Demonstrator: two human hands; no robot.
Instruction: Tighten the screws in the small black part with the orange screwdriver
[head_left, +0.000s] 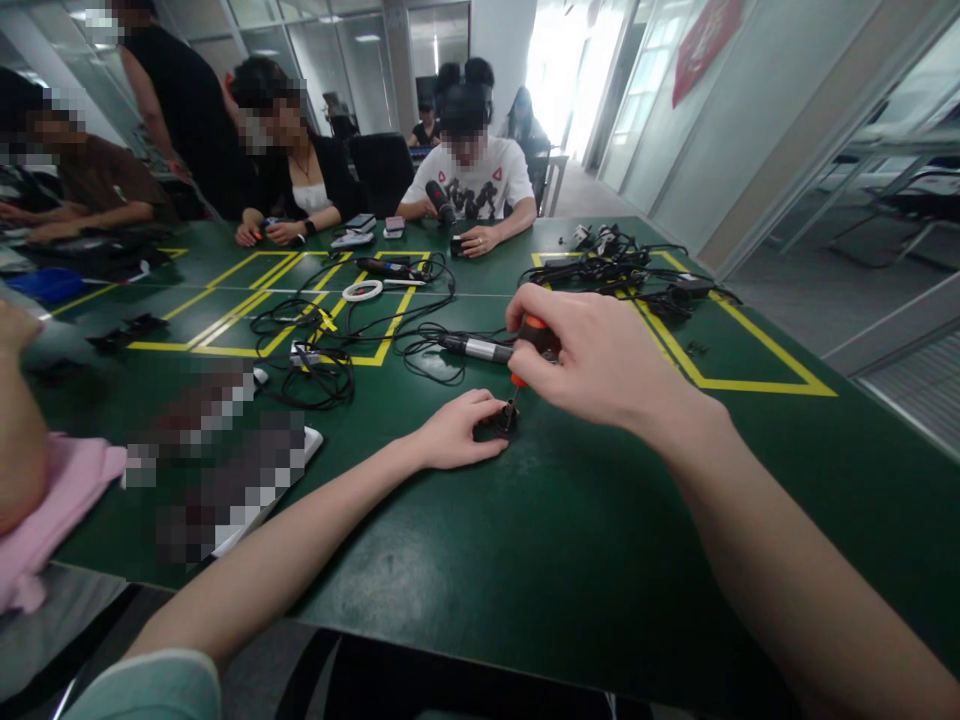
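Bright glare from the far doorway [559, 75]; edges warped.

Your screwdriver [517, 381], orange and black in the handle, stands nearly upright, its tip down on the small black part [496, 430] that lies on the green desk [570, 540].

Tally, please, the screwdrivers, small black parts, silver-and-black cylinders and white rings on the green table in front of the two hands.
Orange-handled screwdriver: 1, gripped in the right hand
Small black part: 1, held by the left hand
Silver-and-black cylinder: 1
White ring: 1
Total: 4
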